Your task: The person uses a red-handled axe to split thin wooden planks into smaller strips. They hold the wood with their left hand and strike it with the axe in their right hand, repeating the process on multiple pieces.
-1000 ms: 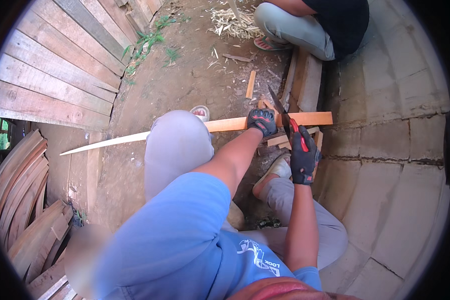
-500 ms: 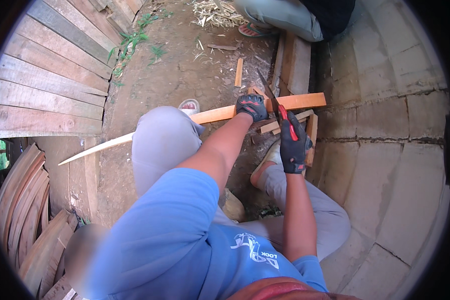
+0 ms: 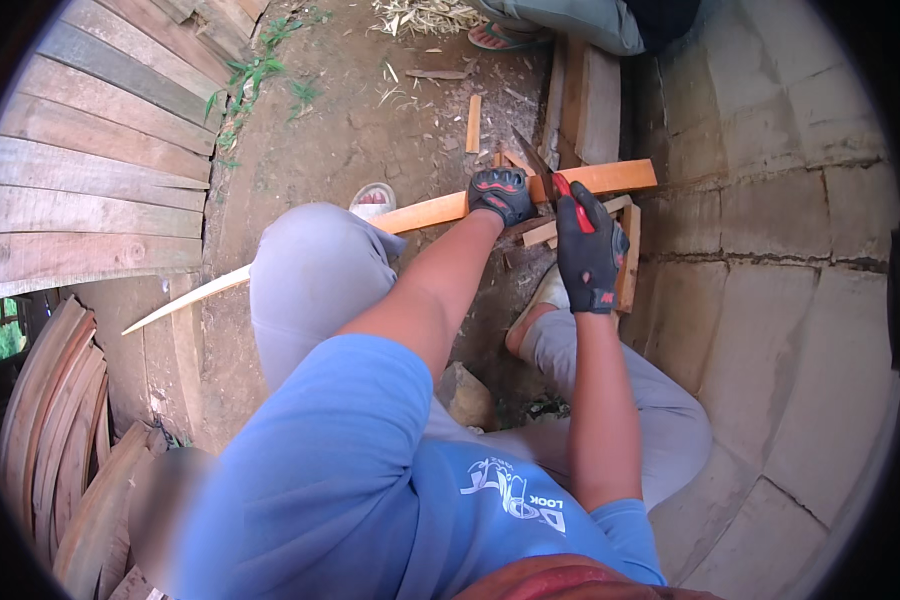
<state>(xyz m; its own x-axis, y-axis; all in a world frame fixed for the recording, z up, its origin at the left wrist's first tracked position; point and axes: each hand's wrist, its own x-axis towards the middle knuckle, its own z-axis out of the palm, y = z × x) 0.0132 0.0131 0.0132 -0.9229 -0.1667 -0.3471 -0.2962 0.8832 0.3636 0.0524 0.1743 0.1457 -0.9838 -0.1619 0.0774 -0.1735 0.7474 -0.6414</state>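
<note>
Gloved left hand (image 3: 500, 193) clamped on long orange wooden strip (image 3: 425, 212); gloved right hand (image 3: 588, 252) gripping red-handled knife (image 3: 552, 180) (blade against strip).

Bare brown dirt ground (image 3: 350, 140) carries everything here. At the far edge a heap of pale wood shavings (image 3: 425, 15) lies on it, with a short offcut of wood (image 3: 473, 108) just nearer and loose chips scattered around. A few green weeds (image 3: 255, 70) grow at the far left, beside a deck of weathered grey planks (image 3: 80, 190). Curved brown slats (image 3: 45, 430) are stacked at the near left. To the right the dirt meets pale stone paving (image 3: 790, 300), and a rock (image 3: 467, 395) sits on the ground near the middle.
</note>
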